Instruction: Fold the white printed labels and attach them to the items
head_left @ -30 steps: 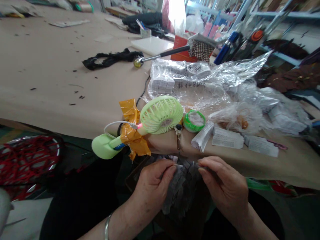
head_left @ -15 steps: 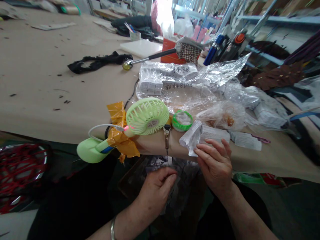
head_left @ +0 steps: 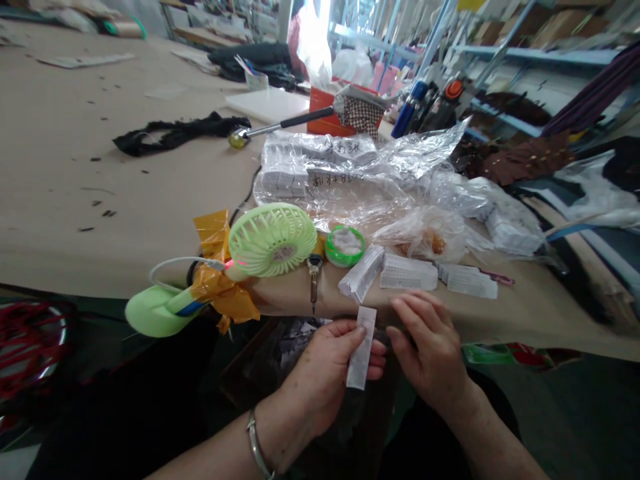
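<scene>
My left hand (head_left: 327, 370) is closed in a pinch on a small white label strip (head_left: 361, 348), held upright just below the table's front edge. Close beside it, my right hand (head_left: 430, 350) has its fingers curled against dark grey fabric (head_left: 360, 407) in my lap; what it grips is hidden. On the table edge just above lie stacks of white labels (head_left: 390, 275).
A green handheld fan (head_left: 270, 241) taped with orange tape sticks over the table edge, beside a green ring tin (head_left: 345, 245) and a small tool (head_left: 315, 270). Clear plastic bags of labels (head_left: 345, 170) lie behind. Black fabric (head_left: 175, 133) lies on the brown table (head_left: 75, 187).
My right hand reached up to the label stacks on the table edge, then came back down. A white label strip is now pinched in my left hand.
</scene>
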Demonstrator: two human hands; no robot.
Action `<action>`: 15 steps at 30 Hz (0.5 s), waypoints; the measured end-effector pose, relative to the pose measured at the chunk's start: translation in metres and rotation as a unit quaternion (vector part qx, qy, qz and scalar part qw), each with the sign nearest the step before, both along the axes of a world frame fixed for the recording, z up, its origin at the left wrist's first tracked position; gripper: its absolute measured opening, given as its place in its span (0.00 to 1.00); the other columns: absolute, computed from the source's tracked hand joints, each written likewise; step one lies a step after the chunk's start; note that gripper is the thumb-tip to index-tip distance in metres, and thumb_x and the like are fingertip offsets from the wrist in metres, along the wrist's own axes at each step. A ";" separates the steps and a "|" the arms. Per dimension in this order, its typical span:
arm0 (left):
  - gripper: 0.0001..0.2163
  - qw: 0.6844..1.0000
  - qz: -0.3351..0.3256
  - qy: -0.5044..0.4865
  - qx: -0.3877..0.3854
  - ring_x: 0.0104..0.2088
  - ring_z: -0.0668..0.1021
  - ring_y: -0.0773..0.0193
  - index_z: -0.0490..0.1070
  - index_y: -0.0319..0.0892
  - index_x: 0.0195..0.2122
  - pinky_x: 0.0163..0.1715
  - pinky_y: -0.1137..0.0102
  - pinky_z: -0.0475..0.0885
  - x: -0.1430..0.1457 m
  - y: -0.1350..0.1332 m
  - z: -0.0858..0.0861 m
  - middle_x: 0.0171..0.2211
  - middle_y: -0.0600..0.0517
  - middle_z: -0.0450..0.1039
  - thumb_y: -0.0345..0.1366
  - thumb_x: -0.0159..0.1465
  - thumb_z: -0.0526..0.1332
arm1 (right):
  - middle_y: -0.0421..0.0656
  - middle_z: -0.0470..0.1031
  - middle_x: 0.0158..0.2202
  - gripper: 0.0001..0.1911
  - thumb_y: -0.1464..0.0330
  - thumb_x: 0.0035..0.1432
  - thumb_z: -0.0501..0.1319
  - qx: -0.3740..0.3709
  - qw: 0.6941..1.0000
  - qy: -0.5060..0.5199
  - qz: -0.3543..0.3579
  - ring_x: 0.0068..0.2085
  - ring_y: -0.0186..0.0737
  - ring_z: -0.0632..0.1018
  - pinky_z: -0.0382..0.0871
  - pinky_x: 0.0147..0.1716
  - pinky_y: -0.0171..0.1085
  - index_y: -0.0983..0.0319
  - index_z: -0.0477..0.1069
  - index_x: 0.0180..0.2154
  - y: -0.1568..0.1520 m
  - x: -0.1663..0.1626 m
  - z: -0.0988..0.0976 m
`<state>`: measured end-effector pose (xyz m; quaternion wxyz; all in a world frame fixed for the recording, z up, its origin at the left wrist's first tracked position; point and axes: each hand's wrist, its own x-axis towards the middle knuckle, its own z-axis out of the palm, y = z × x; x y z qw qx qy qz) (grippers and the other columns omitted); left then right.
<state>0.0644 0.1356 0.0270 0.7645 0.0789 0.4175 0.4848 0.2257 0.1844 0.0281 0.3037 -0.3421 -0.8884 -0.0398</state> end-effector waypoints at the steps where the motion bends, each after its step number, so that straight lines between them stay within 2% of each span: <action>1: 0.05 1.000 -0.004 0.023 -0.007 0.23 0.76 0.68 0.72 0.35 0.33 0.27 0.72 0.73 0.000 0.000 -0.001 0.25 0.47 0.76 0.33 0.61 0.61 | 0.53 0.72 0.48 0.22 0.66 0.59 0.58 0.005 0.999 -0.021 -0.048 0.52 0.54 0.70 0.65 0.51 0.54 0.65 0.65 0.54 0.007 0.001 0.000; 3: 0.05 0.998 -0.001 0.057 -0.009 0.23 0.77 0.68 0.71 0.35 0.34 0.27 0.73 0.73 0.000 -0.002 -0.002 0.25 0.48 0.76 0.32 0.61 0.60 | 0.55 0.71 0.50 0.24 0.62 0.60 0.58 0.009 0.991 -0.071 -0.114 0.53 0.58 0.68 0.64 0.51 0.56 0.67 0.65 0.55 0.016 0.001 -0.001; 5: 0.04 0.997 0.001 0.076 -0.003 0.23 0.77 0.68 0.71 0.36 0.34 0.27 0.73 0.73 0.001 -0.003 -0.004 0.24 0.49 0.76 0.32 0.61 0.60 | 0.54 0.71 0.51 0.22 0.63 0.60 0.58 0.007 0.987 -0.100 -0.128 0.53 0.57 0.68 0.63 0.51 0.55 0.66 0.67 0.53 0.019 0.002 -0.003; 11: 0.04 0.996 -0.001 0.089 -0.021 0.24 0.77 0.67 0.70 0.36 0.34 0.28 0.72 0.72 0.001 -0.001 -0.001 0.25 0.47 0.77 0.32 0.60 0.60 | 0.47 0.78 0.42 0.08 0.71 0.60 0.59 0.008 0.997 -0.002 -0.073 0.47 0.47 0.73 0.67 0.50 0.47 0.63 0.74 0.41 0.018 0.008 -0.009; 15: 0.05 0.995 -0.015 0.086 -0.039 0.23 0.77 0.67 0.71 0.34 0.34 0.28 0.71 0.72 0.001 0.002 0.006 0.27 0.45 0.77 0.31 0.61 0.59 | 0.46 0.78 0.40 0.07 0.75 0.59 0.59 -0.013 0.995 0.093 -0.031 0.46 0.45 0.75 0.69 0.48 0.47 0.60 0.74 0.38 0.018 0.013 -0.008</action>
